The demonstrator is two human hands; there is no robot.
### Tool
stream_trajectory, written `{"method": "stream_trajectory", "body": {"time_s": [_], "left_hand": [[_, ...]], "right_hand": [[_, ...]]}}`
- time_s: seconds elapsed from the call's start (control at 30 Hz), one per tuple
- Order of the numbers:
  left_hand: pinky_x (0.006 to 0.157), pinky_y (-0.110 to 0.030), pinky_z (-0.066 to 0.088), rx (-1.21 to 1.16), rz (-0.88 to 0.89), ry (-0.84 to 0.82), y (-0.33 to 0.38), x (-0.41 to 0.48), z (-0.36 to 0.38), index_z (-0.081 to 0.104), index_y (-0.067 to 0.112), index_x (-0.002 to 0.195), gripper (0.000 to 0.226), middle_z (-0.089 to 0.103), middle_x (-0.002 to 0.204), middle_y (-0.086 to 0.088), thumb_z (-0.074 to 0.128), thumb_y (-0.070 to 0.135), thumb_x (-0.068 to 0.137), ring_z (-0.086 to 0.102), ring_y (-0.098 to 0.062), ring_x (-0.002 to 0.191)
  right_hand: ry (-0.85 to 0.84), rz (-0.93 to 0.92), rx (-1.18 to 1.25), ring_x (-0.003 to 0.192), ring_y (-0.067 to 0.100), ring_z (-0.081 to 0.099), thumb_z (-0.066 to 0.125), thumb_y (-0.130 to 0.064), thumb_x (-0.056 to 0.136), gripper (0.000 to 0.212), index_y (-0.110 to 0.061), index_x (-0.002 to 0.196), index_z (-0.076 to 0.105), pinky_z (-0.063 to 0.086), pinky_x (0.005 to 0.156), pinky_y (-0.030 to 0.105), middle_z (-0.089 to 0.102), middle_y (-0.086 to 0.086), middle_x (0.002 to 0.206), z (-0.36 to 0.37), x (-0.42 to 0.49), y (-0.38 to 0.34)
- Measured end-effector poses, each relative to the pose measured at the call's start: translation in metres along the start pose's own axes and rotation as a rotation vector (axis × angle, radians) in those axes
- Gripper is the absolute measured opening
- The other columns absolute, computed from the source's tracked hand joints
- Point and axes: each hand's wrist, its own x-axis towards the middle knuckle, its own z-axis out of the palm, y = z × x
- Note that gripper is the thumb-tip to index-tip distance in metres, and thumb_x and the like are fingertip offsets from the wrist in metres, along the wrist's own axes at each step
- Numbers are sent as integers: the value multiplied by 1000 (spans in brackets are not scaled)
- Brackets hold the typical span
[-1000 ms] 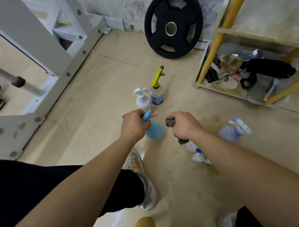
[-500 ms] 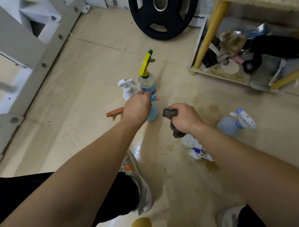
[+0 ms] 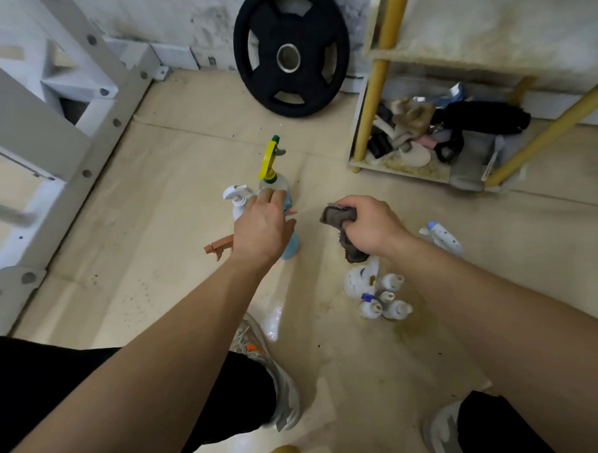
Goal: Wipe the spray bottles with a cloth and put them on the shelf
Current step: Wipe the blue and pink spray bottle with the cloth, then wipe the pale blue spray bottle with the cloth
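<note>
— Where is the left hand [image 3: 261, 228] hovering?
— Over the blue bottle [image 3: 290, 249], which is standing on the floor [image 3: 154, 232] under the palm. Its fingers [image 3: 271, 197] are lying straight and close together, reaching toward the clear bottle with the yellow trigger [image 3: 269, 159]. I cannot tell whether they are touching it.
— And the right hand [image 3: 371, 225]?
— It is gripping the dark cloth [image 3: 336, 214], with its fingers [image 3: 355, 203] curling round it and one end hanging below the fist.
— What else is standing about?
— A white bottle [image 3: 236, 203] is standing just beside the clear one, on its left. A brown trigger [image 3: 219, 247] is showing just left of the left hand. A pale bottle [image 3: 440, 237], blurred, is showing just beyond the right forearm, and a cluster of small white bottles [image 3: 376, 291] is sitting near that arm.
— The shelf?
— The shelf [image 3: 382, 85], on yellow posts, is standing well apart at the upper right, its bottom tier holding a jumble of things. A black weight plate [image 3: 290, 52] is leaning against the wall beside it.
</note>
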Motion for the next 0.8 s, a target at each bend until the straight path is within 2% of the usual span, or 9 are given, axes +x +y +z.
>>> {"method": "stream_trajectory", "body": {"time_s": [0.13, 0.2, 0.3, 0.4, 0.47, 0.53, 0.63, 0.7, 0.8], "left_hand": [[80, -40, 50, -24, 53, -14, 30, -9, -20, 53, 14, 138, 45, 56, 132, -9, 61, 29, 97, 54, -30, 119], [86, -43, 52, -11, 112, -52, 53, -13, -25, 51, 14, 141, 47, 55, 135, -8, 60, 31, 98, 53, -31, 122], [85, -42, 52, 25, 208, -102, 90, -19, -25, 51, 15, 142, 48, 55, 135, -9, 59, 33, 98, 56, -31, 120], [83, -41, 50, 44, 290, -165, 125, -17, -15, 48, 17, 144, 50, 54, 134, -8, 60, 36, 99, 56, -30, 119], [87, -41, 50, 34, 329, -215, 148, -11, -4, 45, 18, 146, 54, 52, 137, -7, 62, 36, 98, 54, -29, 123], [96, -43, 50, 19, 355, -265, 167, -4, 8, 41, 18, 149, 62, 50, 141, -7, 66, 35, 95, 51, -29, 127], [100, -43, 47, 32, 389, -314, 189, 10, 25, 31, 17, 154, 75, 46, 147, -9, 71, 33, 92, 46, -31, 131], [100, -43, 45, 56, 410, -318, 199, 19, 38, 26, 17, 156, 80, 41, 151, -9, 72, 30, 92, 43, -33, 133], [100, -43, 46, 83, 440, -328, 207, 33, 57, 24, 21, 157, 80, 37, 154, -6, 71, 23, 91, 41, -32, 133]], "right_hand": [[121, -1, 13, 66, -4, 51, 48, -1, 93, 44, -24, 126, 65, 37, 50, 8, 67, 3, 98, -46, -31, 4], [185, 14, 28, 68, -1, 54, 49, -2, 94, 45, -23, 131, 64, 42, 54, 12, 69, 4, 105, -67, -48, 15], [259, 41, 14, 98, 17, 61, 50, -3, 92, 48, -22, 135, 62, 44, 77, 24, 67, 3, 126, -94, -75, 39], [313, 117, 39, 104, 21, 60, 52, -1, 91, 48, -20, 134, 64, 40, 80, 21, 66, 3, 121, -113, -101, 70], [353, 172, 51, 112, 25, 61, 53, -3, 90, 49, -21, 133, 64, 40, 83, 22, 67, 4, 127, -122, -114, 93], [373, 222, 76, 101, 23, 64, 52, -4, 90, 48, -23, 131, 65, 42, 80, 22, 69, 5, 122, -126, -121, 114], [371, 278, 123, 71, 4, 58, 50, -2, 92, 46, -24, 130, 65, 44, 65, 23, 70, 4, 104, -129, -124, 138], [356, 300, 135, 72, 8, 59, 50, -2, 94, 45, -22, 131, 63, 45, 71, 24, 68, 5, 106, -128, -120, 151], [333, 329, 150, 94, 25, 64, 50, -2, 93, 45, -20, 132, 63, 50, 80, 31, 68, 8, 118, -125, -109, 167]]}}
